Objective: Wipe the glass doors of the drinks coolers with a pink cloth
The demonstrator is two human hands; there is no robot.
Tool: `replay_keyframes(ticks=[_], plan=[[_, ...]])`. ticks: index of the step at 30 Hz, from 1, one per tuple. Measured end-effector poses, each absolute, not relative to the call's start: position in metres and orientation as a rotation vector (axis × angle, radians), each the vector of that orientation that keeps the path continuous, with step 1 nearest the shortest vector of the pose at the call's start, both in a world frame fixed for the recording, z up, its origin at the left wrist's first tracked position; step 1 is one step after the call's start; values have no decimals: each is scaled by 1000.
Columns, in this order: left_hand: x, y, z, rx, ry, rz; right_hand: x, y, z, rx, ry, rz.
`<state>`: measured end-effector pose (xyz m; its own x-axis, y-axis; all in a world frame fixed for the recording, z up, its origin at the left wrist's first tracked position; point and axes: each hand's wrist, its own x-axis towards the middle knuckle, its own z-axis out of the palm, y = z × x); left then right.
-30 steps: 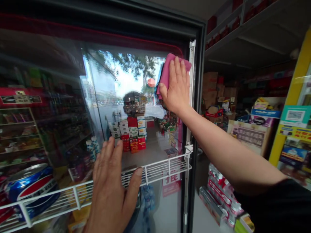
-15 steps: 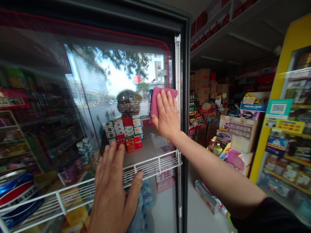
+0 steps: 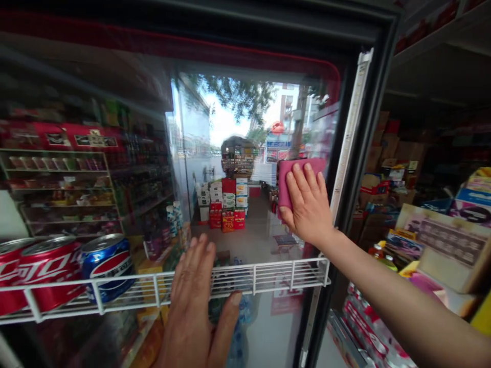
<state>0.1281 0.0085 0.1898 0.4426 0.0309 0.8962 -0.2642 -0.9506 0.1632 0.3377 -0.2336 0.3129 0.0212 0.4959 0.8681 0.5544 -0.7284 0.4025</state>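
A drinks fridge with a glass door fills the view; the glass mirrors the street and shop behind me. My right hand lies flat on a pink cloth, pressing it against the glass near the door's right edge, at mid height. My left hand rests open, fingers together and thumb out, flat on the glass lower down, in front of a white wire shelf. Behind the glass on that shelf stand red cola cans and a blue cola can.
The fridge's black frame stands at the right of the door. Beyond it are shelves with cardboard boxes, printed cartons and packs of bottles on the floor at lower right.
My right hand has slid the pink cloth down the glass along the right edge, from the top to mid height. My left hand stays flat on the glass. My view has turned left.
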Motion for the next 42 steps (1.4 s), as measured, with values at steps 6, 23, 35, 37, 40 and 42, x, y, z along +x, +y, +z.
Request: replay_keyframes(ticks=[6,23,35,37,40,42], plan=[[112,27,196,2398,-131,1581,328,-194,325,-2193,-1330,-1829],[54,130,202,2400,108,1607,279,-25,360,-2124,-1587,-1766],[6,213,191,2361,254,1634,237,107,364,-2115,-1812,-1690],[-1,226,188,2358,276,1645,230,128,364,-2113,-1883,-1642],[-10,243,184,2345,303,1652,219,159,366,-2103,-2026,-1580],[-16,253,182,2340,330,1638,212,177,368,-2092,-2140,-1552]])
